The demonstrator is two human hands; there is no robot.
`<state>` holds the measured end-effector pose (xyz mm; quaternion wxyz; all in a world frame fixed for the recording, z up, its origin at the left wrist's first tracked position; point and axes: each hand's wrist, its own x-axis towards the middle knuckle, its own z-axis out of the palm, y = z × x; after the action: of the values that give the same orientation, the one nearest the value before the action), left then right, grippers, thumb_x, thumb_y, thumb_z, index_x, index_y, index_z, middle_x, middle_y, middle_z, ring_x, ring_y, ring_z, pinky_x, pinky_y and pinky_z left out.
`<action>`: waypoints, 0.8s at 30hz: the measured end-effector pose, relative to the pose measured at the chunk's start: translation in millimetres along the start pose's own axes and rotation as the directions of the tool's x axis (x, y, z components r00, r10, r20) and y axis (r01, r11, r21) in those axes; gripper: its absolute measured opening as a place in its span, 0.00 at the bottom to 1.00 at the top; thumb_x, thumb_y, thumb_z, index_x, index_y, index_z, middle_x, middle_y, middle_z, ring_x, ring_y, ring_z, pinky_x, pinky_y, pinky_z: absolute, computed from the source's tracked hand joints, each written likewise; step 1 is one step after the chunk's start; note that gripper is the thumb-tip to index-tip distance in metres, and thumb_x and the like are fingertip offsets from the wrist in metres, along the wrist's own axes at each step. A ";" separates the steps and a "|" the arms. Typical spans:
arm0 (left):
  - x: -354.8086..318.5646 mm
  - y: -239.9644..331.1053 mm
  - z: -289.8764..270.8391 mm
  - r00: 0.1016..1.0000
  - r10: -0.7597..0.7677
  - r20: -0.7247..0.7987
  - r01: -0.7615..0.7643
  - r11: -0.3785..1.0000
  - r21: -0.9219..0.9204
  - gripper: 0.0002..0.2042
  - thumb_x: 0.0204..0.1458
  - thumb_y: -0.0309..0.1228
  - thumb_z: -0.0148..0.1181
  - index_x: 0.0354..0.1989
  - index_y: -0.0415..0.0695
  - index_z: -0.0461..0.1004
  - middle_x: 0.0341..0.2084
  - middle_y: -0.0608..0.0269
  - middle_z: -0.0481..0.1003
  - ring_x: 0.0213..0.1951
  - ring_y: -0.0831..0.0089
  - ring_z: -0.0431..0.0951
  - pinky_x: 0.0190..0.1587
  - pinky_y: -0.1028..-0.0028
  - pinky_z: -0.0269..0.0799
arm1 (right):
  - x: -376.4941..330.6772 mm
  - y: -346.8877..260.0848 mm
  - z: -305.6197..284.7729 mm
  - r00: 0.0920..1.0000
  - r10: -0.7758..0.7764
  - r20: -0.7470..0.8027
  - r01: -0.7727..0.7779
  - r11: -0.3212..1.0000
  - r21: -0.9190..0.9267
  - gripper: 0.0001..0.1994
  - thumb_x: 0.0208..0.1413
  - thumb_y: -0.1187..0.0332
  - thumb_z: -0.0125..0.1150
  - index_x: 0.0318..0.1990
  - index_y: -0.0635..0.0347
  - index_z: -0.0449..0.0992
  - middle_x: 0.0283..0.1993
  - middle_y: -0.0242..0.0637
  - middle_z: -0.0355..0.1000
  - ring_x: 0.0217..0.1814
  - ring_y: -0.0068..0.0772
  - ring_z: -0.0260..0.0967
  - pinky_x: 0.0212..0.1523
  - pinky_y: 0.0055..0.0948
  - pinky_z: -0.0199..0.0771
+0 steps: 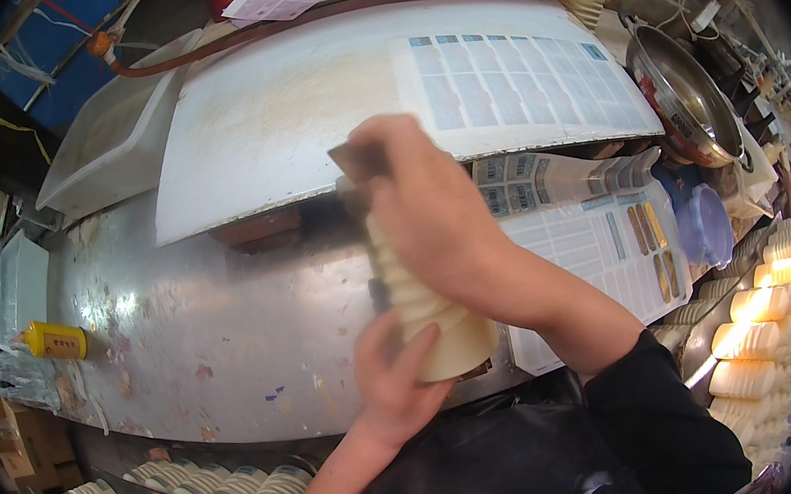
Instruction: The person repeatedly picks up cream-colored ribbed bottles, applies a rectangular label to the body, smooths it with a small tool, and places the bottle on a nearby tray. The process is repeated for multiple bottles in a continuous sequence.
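Observation:
A cream bottle with a ribbed body [448,339] lies tilted in front of me, its base toward me and its neck pointing away. My left hand [397,370] is closed round its lower part, thumb along the side. Over the upper part of the bottle, my right hand [430,208] is blurred by motion. Its fingers pinch a small dark flat piece [357,160], like a scraper blade, close to the white board's front edge. The right hand hides most of the bottle's neck.
A white sloping board [297,91] bears a transfer sheet [514,84]. More printed sheets [584,253] lie to the right. A metal pan [683,93] and a purple tub [706,227] stand beyond. A yellow squeeze bottle [57,341] lies left. Ribbed bottles [237,486] fill racks at both sides.

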<state>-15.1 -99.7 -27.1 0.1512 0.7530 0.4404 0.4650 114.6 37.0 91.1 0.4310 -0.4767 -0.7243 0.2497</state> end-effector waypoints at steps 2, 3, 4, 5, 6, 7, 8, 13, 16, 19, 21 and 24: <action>-2.4 -2.4 -1.2 0.999 -0.010 0.033 0.011 0.999 -0.033 0.37 0.34 0.27 0.80 0.59 0.44 0.72 0.62 0.45 0.61 0.58 0.50 0.71 0.55 0.59 0.75 | -3.0 10.6 1.1 0.999 0.050 -0.007 -0.050 0.993 -0.107 0.17 0.62 0.76 0.49 0.59 0.61 0.64 0.53 0.56 0.71 0.57 0.57 0.72 0.59 0.43 0.71; -6.9 -4.3 -6.0 0.999 -0.029 0.042 0.031 0.999 -0.036 0.38 0.35 0.30 0.80 0.60 0.43 0.71 0.62 0.45 0.61 0.59 0.51 0.70 0.56 0.59 0.74 | -3.9 15.9 -0.7 0.993 0.120 -0.015 -0.121 0.986 -0.117 0.17 0.63 0.76 0.48 0.59 0.61 0.64 0.53 0.55 0.71 0.57 0.56 0.72 0.58 0.43 0.71; -8.3 -7.8 -8.8 0.998 -0.043 0.055 0.046 0.998 -0.047 0.39 0.37 0.32 0.80 0.62 0.42 0.69 0.62 0.45 0.61 0.60 0.51 0.70 0.57 0.58 0.73 | -4.9 23.4 -4.0 0.981 0.194 -0.031 -0.196 0.971 -0.134 0.17 0.63 0.76 0.48 0.59 0.62 0.64 0.53 0.55 0.71 0.57 0.56 0.72 0.58 0.43 0.71; -6.2 -8.6 -14.5 0.997 -0.064 0.053 0.065 0.998 -0.023 0.40 0.39 0.35 0.79 0.63 0.41 0.66 0.62 0.45 0.60 0.61 0.52 0.69 0.58 0.59 0.72 | -6.5 31.2 -7.2 0.982 0.181 -0.058 -0.187 0.977 -0.107 0.17 0.64 0.74 0.47 0.59 0.63 0.64 0.55 0.56 0.70 0.57 0.59 0.71 0.59 0.46 0.70; 1.3 -3.9 -21.8 0.995 -0.081 0.060 0.082 0.997 -0.014 0.41 0.41 0.38 0.78 0.65 0.40 0.64 0.62 0.46 0.60 0.62 0.53 0.68 0.59 0.59 0.71 | -10.1 36.8 -15.2 0.979 0.179 -0.095 -0.187 0.978 -0.091 0.17 0.64 0.72 0.46 0.60 0.63 0.63 0.57 0.57 0.69 0.58 0.62 0.69 0.60 0.48 0.69; 7.5 -2.5 -25.8 0.993 -0.098 0.065 0.099 0.995 -0.003 0.43 0.43 0.41 0.77 0.67 0.40 0.61 0.63 0.46 0.60 0.63 0.54 0.67 0.60 0.59 0.70 | -11.9 39.2 -19.5 0.976 0.175 -0.130 -0.186 0.980 -0.074 0.18 0.65 0.70 0.45 0.60 0.64 0.63 0.59 0.59 0.67 0.58 0.65 0.68 0.60 0.51 0.67; 6.6 -14.9 -18.1 0.991 -0.132 -0.008 0.130 0.987 -0.093 0.45 0.50 0.50 0.72 0.69 0.38 0.55 0.61 0.48 0.61 0.62 0.59 0.66 0.60 0.61 0.67 | -10.3 39.1 -19.9 0.977 0.145 -0.154 -0.156 0.985 -0.068 0.18 0.64 0.70 0.48 0.60 0.65 0.63 0.58 0.58 0.68 0.58 0.64 0.67 0.59 0.50 0.68; 92.9 -8.4 -2.5 0.790 -0.613 -0.005 0.554 0.717 -0.423 0.37 0.53 0.44 0.68 0.66 0.39 0.59 0.58 0.42 0.69 0.59 0.57 0.71 0.55 0.61 0.71 | -11.7 18.4 -3.7 0.996 -0.007 -0.091 0.002 0.998 -0.059 0.17 0.62 0.74 0.51 0.57 0.64 0.64 0.56 0.57 0.66 0.57 0.61 0.68 0.56 0.48 0.69; 112.5 -13.9 4.7 0.706 -0.702 0.094 0.680 0.634 -0.368 0.28 0.61 0.43 0.59 0.63 0.39 0.60 0.53 0.43 0.73 0.53 0.59 0.75 0.54 0.63 0.72 | -10.6 25.5 -6.4 0.983 0.177 -0.050 -0.181 0.979 -0.092 0.17 0.64 0.73 0.50 0.59 0.65 0.64 0.57 0.56 0.66 0.59 0.60 0.67 0.58 0.47 0.69; 111.7 -20.2 10.5 0.729 -0.679 0.093 0.671 0.680 -0.296 0.21 0.67 0.43 0.51 0.59 0.40 0.62 0.47 0.45 0.77 0.47 0.60 0.77 0.53 0.63 0.71 | -21.0 63.7 -22.3 0.984 0.110 -0.138 -0.119 0.991 -0.060 0.18 0.65 0.74 0.52 0.60 0.65 0.64 0.55 0.51 0.69 0.57 0.51 0.70 0.60 0.41 0.69; 110.2 -22.7 11.0 0.742 -0.662 0.105 0.654 0.681 -0.329 0.20 0.68 0.42 0.49 0.59 0.40 0.63 0.48 0.47 0.75 0.49 0.62 0.76 0.54 0.64 0.70 | -26.3 76.7 -24.2 0.983 0.133 -0.126 -0.136 0.991 -0.018 0.18 0.66 0.74 0.51 0.61 0.65 0.63 0.57 0.51 0.69 0.59 0.51 0.69 0.62 0.41 0.68; 104.2 -34.2 13.7 0.755 -0.642 0.134 0.618 0.628 -0.473 0.18 0.70 0.41 0.45 0.59 0.40 0.62 0.50 0.53 0.72 0.50 0.67 0.73 0.55 0.66 0.69 | -28.8 85.8 -28.2 0.988 0.083 -0.128 -0.085 0.996 -0.006 0.18 0.65 0.73 0.50 0.61 0.66 0.63 0.58 0.51 0.68 0.61 0.53 0.67 0.63 0.43 0.67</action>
<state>-2.9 5.9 3.0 0.4787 0.4762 0.5460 0.4959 184.7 45.7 27.9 0.4628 -0.5242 -0.6760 0.2326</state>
